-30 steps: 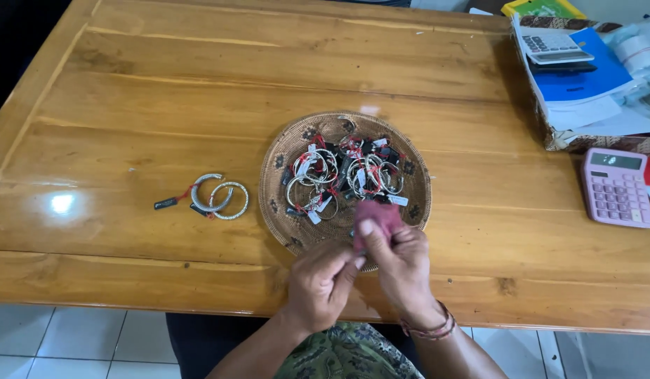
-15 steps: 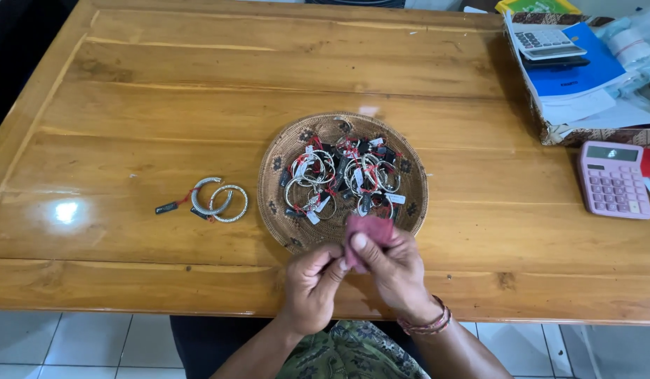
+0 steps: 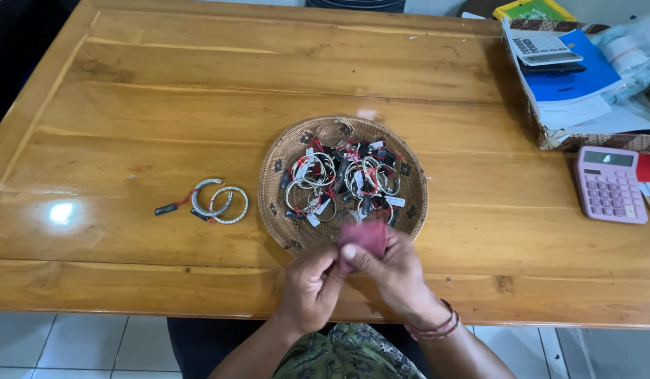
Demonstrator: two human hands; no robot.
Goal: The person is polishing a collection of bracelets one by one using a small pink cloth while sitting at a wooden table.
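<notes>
Both hands have drawn slightly back from the basket toward the table's near edge since the earlier frames, the red cloth coming with them. Left hand (image 3: 312, 281) and right hand (image 3: 392, 270) are closed around that small red cloth (image 3: 365, 236), pinching it between fingers and thumbs; whether a bangle lies inside it I cannot tell. At 12 o'clock from the hands, a round woven basket (image 3: 279, 161) holds many tagged silver bangles (image 3: 342, 179), seemingly awaiting handling. At 9 o'clock, two bangles (image 3: 218, 202) lie apart on the table (image 3: 163, 91), perhaps finished. A pink calculator (image 3: 609, 184) sits at 2 o'clock.
</notes>
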